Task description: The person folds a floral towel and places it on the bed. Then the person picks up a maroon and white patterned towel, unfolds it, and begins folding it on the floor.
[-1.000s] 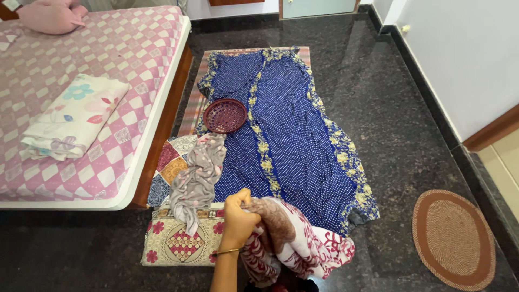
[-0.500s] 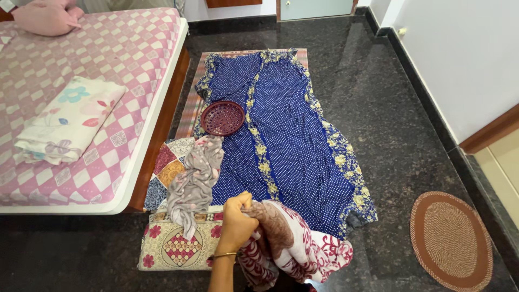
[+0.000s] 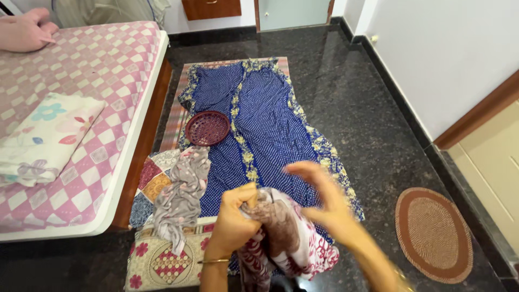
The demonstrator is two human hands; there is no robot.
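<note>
My left hand (image 3: 233, 219) grips a bunched brown, maroon and white patterned cloth (image 3: 289, 240) low in the middle of the view. My right hand (image 3: 324, 203) is raised just right of it, blurred, fingers spread, touching or just above the cloth's top. Beyond the hands a long blue dotted garment with yellow floral borders (image 3: 259, 124) lies spread flat on a striped floor mat (image 3: 173, 116).
A round maroon basket (image 3: 207, 128) sits on the garment's left side. A grey patterned cloth (image 3: 181, 197) lies over patchwork fabric and a cream embroidered cushion (image 3: 162, 265). A bed with a pink checked sheet (image 3: 86, 108) and a folded floral cloth (image 3: 46, 138) stands at left. A round brown rug (image 3: 432, 233) lies at right.
My right hand has come into view and risen beside the cloth, fingers spread. The left hand keeps its grip on the bundle. The view has tilted slightly.
</note>
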